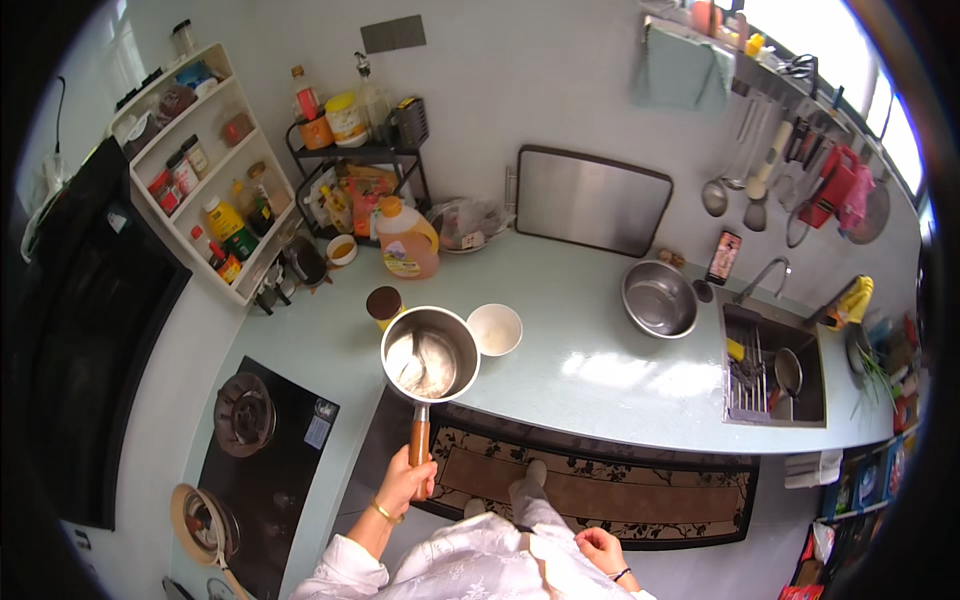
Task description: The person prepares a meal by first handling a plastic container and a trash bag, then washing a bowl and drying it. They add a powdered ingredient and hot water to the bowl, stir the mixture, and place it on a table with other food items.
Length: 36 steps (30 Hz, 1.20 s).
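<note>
My left hand (405, 480) grips the wooden handle (420, 442) of a steel saucepan (442, 364). The pan is held out over the counter's front edge, with a little clear liquid or shine on its bottom. Beside its rim is a small white bowl (504, 319) with something pale inside. A jar with a brown lid (384, 302) stands behind the pan, partly hidden by it. Low in front of my body hangs my right hand (598, 547), its fingers curled and no object visible in them.
A two-burner cooktop (270, 465) lies to the left, a pan (184, 525) on its nearer burner. On the counter (555, 375) stand an oil jug (405, 247) and a steel basin (660, 300). The sink (806, 409) is at right. A patterned mat (637, 487) covers the floor.
</note>
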Tool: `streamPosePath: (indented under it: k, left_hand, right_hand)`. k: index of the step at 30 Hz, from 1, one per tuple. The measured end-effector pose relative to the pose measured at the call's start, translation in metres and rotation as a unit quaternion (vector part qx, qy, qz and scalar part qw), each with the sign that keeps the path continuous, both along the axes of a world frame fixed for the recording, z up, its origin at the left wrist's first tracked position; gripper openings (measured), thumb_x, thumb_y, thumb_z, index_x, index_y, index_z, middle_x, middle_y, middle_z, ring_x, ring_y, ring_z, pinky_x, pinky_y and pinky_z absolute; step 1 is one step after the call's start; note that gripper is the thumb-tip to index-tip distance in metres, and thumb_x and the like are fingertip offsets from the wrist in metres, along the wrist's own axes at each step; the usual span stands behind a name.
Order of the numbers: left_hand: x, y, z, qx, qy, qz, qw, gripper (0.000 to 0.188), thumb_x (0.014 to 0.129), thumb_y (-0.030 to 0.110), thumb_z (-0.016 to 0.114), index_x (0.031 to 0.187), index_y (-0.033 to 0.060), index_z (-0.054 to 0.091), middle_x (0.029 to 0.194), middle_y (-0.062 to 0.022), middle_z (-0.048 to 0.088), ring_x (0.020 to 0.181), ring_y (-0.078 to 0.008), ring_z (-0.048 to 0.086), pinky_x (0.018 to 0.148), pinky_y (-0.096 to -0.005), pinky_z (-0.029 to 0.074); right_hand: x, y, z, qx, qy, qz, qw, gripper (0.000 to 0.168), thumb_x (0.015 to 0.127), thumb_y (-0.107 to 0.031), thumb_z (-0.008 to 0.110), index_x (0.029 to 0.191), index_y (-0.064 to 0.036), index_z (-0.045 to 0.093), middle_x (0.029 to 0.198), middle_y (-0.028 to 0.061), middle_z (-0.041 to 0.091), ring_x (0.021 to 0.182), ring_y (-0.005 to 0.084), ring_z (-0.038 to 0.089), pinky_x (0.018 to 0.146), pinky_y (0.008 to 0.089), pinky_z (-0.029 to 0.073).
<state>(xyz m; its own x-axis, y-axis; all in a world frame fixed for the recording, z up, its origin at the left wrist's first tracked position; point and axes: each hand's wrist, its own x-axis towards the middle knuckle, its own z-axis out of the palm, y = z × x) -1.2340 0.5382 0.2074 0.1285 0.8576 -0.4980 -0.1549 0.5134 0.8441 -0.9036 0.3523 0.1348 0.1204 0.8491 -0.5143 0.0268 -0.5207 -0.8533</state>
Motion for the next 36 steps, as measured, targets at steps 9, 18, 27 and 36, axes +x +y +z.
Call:
streamPosePath:
  k: [9, 18, 27, 36]
  left_hand:
    - [0.039, 0.056, -0.021, 0.014, 0.111, 0.064, 0.992, 0.021, 0.075, 0.001, 0.058, 0.083, 0.0036, 0.039, 0.061, -0.0034, 0.047, 0.042, -0.0108, 0.049, 0.036, -0.0241, 0.04]
    - [0.048, 0.09, -0.03, 0.034, 0.218, 0.06, 0.973, 0.019, 0.071, 0.004, 0.058, 0.078, 0.0022, 0.041, 0.057, -0.0042, 0.048, 0.04, -0.0122, 0.05, 0.032, -0.0255, 0.038]
    - [0.043, 0.107, -0.026, 0.041, 0.331, 0.022, 0.942, 0.02, 0.069, 0.008, 0.06, 0.076, 0.0009, 0.043, 0.055, -0.0068, 0.052, 0.04, -0.0147, 0.054, 0.034, -0.0278, 0.042]
    - [0.047, 0.114, -0.015, 0.044, 0.389, 0.008, 0.92, 0.02, 0.069, 0.009, 0.06, 0.077, 0.0006, 0.045, 0.054, -0.0075, 0.053, 0.041, -0.016, 0.055, 0.036, -0.029, 0.043]
  right_hand:
    - [0.09, 0.12, 0.008, 0.004, 0.013, 0.015, 1.0, 0.004, 0.082, -0.001, 0.053, 0.083, 0.0, 0.056, 0.068, 0.0006, 0.054, 0.055, 0.007, 0.051, 0.05, 0.0199, 0.044]
    - [0.1, 0.145, 0.013, -0.006, 0.007, 0.011, 1.0, 0.005, 0.082, 0.0, 0.052, 0.083, 0.0, 0.057, 0.068, -0.0001, 0.053, 0.056, 0.0065, 0.051, 0.051, 0.02, 0.044]
    - [0.1, 0.154, 0.017, -0.003, 0.004, -0.03, 1.0, 0.004, 0.082, -0.003, 0.055, 0.083, -0.001, 0.058, 0.066, 0.0, 0.055, 0.057, 0.0058, 0.051, 0.05, 0.0209, 0.046]
    - [0.101, 0.154, 0.017, 0.002, 0.008, -0.037, 0.999, 0.003, 0.082, -0.003, 0.055, 0.083, -0.001, 0.058, 0.065, -0.0009, 0.054, 0.056, 0.005, 0.05, 0.049, 0.0201, 0.044]
